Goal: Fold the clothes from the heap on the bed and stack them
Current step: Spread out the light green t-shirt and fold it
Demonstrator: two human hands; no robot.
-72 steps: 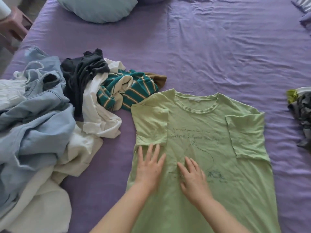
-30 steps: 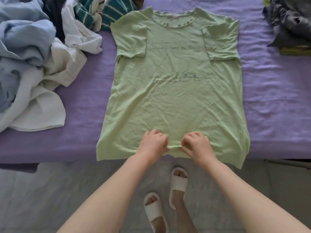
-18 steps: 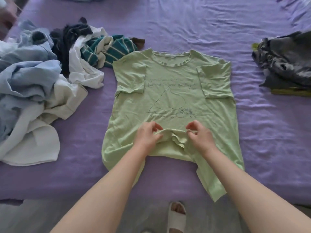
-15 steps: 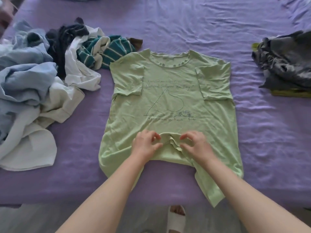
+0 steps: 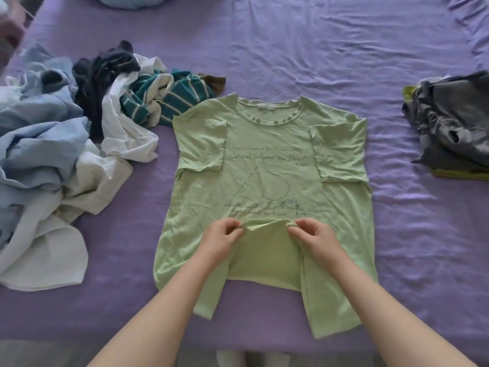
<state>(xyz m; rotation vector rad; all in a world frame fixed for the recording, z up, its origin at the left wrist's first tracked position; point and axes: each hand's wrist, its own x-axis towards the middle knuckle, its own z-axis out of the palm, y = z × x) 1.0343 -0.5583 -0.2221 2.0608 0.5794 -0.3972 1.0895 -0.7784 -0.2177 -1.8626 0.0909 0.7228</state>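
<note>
1. Green T-shirt (image 5: pixel 267 160) lies front-up on the purple bed (image 5: pixel 317 49), sleeves folded in.
2. Left hand (image 5: pixel 219 238) and right hand (image 5: pixel 315 238) — fingers pinched on its hem, drawn up over the lower front.
3. Heap (image 5: pixel 53 154) at left — dark stack (image 5: pixel 452 128) at right.

- Beyond the collar of the green T-shirt (image 5: pixel 270 160), the purple bed (image 5: pixel 304 49) lies bare up to a pale blue pillow (image 5: pixel 127 1) at the far edge.
- On the left, the heap of clothes (image 5: pixel 53 160) blocks the way; its striped garment (image 5: pixel 169 99) touches the T-shirt's left shoulder.
- A bare strip of sheet runs between the heap's white cloth and the T-shirt's left side.
- On the right, a wide bare lane separates the T-shirt from the dark folded stack (image 5: pixel 455 123) near the bed's edge.
- Both hands, the left hand (image 5: pixel 219 239) and right hand (image 5: pixel 315 239), occupy the T-shirt's lower middle.
</note>
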